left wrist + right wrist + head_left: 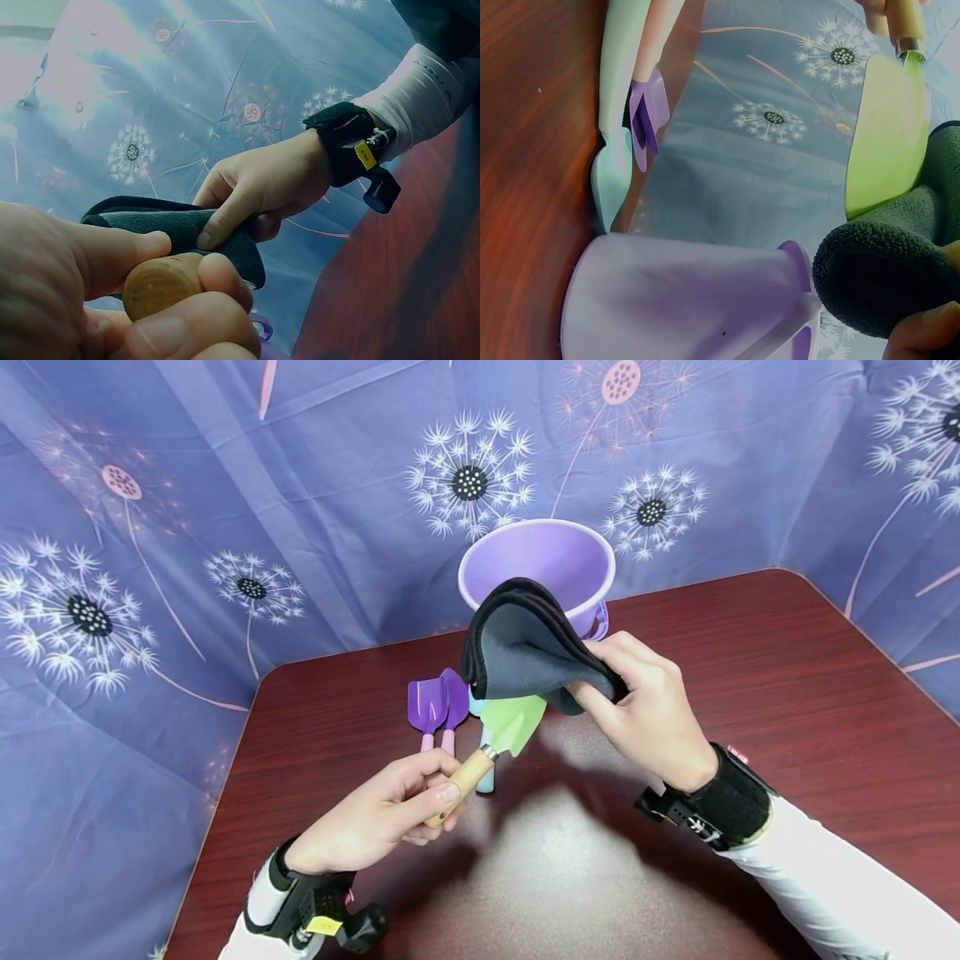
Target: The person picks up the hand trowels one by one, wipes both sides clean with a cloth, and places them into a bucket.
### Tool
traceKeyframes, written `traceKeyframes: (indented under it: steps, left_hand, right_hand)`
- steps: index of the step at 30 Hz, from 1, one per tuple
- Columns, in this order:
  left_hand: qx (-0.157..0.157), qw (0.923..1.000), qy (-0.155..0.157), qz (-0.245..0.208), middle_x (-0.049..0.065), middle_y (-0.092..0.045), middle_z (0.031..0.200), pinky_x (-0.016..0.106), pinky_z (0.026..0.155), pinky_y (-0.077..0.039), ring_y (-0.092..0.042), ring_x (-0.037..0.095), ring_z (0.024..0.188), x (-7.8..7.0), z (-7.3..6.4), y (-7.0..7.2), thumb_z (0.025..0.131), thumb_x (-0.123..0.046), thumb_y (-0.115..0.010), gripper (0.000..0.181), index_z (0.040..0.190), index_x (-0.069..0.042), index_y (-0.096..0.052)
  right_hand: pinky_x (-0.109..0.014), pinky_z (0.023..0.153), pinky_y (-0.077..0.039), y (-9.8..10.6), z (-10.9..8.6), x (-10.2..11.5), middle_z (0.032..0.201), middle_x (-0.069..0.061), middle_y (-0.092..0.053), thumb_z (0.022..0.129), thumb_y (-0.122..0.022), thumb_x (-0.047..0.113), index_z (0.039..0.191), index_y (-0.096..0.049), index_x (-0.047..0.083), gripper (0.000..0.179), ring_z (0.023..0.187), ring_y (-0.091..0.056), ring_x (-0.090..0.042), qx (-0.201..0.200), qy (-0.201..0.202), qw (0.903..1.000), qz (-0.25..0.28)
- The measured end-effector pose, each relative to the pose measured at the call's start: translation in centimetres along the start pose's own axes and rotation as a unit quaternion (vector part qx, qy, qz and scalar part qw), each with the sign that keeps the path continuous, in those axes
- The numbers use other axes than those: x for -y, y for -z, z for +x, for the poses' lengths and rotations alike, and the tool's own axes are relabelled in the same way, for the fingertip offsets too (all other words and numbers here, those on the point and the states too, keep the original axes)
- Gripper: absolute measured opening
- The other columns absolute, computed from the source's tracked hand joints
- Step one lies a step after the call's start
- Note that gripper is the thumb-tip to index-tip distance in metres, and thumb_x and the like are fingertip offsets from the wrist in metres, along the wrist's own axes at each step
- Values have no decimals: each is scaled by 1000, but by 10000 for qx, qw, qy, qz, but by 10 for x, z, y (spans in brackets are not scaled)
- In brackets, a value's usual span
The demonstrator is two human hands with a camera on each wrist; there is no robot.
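My left hand (382, 814) grips the wooden handle of a small green trowel (514, 723), its blade tilted up and away from me. In the left wrist view the round butt of the wooden handle (161, 289) pokes out between thumb and fingers. My right hand (647, 710) pinches a folded dark grey cloth (525, 639) with black edging. The cloth overlaps the top of the green blade in the head view. From the right wrist, the cloth (885, 262) bulges in a fold right at the blade's tip (881, 150).
A purple bucket (540, 560) stands at the back of the brown table (750, 693). Two purple toy shovels (427, 703) with pink handles and a light blue one (486, 777) lie left of it. A blue dandelion-print curtain (337, 510) hangs behind.
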State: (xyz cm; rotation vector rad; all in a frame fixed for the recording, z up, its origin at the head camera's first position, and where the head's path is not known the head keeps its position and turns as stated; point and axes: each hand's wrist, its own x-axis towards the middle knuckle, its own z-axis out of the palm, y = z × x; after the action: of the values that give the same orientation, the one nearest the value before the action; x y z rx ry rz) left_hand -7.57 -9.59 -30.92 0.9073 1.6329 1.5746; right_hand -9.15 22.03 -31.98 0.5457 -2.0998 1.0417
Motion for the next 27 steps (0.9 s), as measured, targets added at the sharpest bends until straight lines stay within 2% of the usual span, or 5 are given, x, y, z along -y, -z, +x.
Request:
traceKeyframes:
  steps: [7, 18, 27]
  left_hand:
    - [-31, 9998, -124, 134, 17, -46, 79, 28, 41, -21, -29, 14, 52, -3, -2, 1, 108, -5, -37, 14, 112, -2, -50]
    - [98, 9991, -356, 212, 15, -44, 77, 30, 40, -22, -27, 22, 50, -4, 0, 1, 108, -2, -30, 20, 107, 0, -50]
    - [-49, 9993, -310, 208, 19, -46, 81, 32, 44, -24, -29, 21, 52, -3, 3, 0, 110, -6, -28, 23, 104, 0, -50]
  right_hand:
    - [-22, 69, -39, 2, 2, -4, 93, 6, -62, 84, -71, 6, 106, -74, 10, 23, 80, -52, -7, -123, -5, 9999, -19]
    - [-23, 71, -38, 2, 2, -6, 95, 3, -62, 84, -69, 5, 107, -73, 9, 24, 82, -52, -8, -140, 91, 9997, -164]
    - [-23, 76, -40, -4, -2, 2, 99, 3, -63, 85, -70, 5, 110, -73, 9, 26, 88, -53, -9, 40, 273, 9996, -94]
